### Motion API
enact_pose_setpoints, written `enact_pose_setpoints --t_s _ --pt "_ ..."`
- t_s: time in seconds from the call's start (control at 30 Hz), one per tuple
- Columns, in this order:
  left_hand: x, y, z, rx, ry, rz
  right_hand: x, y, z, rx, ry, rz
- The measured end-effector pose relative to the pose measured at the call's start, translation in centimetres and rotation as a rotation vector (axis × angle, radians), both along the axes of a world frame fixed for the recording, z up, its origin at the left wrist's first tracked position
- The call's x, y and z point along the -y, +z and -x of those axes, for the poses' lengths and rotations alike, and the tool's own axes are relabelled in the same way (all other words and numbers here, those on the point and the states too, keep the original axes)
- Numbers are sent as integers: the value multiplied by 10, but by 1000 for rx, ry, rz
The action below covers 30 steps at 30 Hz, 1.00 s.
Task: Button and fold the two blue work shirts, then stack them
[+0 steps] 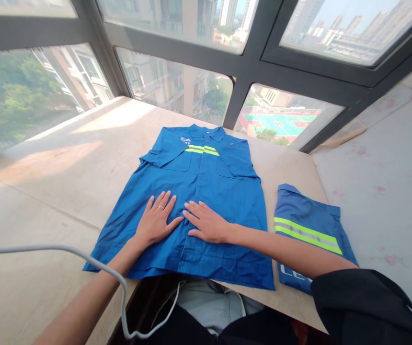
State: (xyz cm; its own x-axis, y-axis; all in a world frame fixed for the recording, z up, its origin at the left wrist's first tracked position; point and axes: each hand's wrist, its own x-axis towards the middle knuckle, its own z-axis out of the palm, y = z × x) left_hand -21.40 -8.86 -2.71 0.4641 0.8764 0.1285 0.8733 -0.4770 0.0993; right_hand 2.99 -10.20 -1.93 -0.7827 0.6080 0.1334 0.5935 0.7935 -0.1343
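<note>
A blue work shirt with a yellow-green reflective stripe across the chest lies spread flat, front up, on the beige table, collar away from me. My left hand lies flat on the shirt's lower left front, fingers spread, a ring on one finger. My right hand rests flat beside it on the lower middle, fingers stretched towards the left. The two hands almost touch. Neither holds anything.
A second blue garment with a reflective stripe lies folded at the table's right edge. A white cable hangs across my left forearm. Dark-framed windows run behind the table. A pale wall stands at the right.
</note>
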Motion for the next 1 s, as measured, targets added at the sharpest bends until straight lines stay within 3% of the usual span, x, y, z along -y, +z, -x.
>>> enact_pose_setpoints --t_s 0.13,0.37,0.6,0.8,1.0 --pt "0 1 -1 0 8 -2 33 -7 -49 68 18 36" --pt "-2 1 -2 -29 0 -13 39 5 -88 141 -38 115" --pt "-2 4 -4 -26 -2 -16 76 21 -66 140 -282 258" --pt "-1 7 -6 -54 -3 -3 128 16 -45 128 -156 230" --pt "1 11 -8 -63 -4 -7 147 4 -59 110 -209 133"
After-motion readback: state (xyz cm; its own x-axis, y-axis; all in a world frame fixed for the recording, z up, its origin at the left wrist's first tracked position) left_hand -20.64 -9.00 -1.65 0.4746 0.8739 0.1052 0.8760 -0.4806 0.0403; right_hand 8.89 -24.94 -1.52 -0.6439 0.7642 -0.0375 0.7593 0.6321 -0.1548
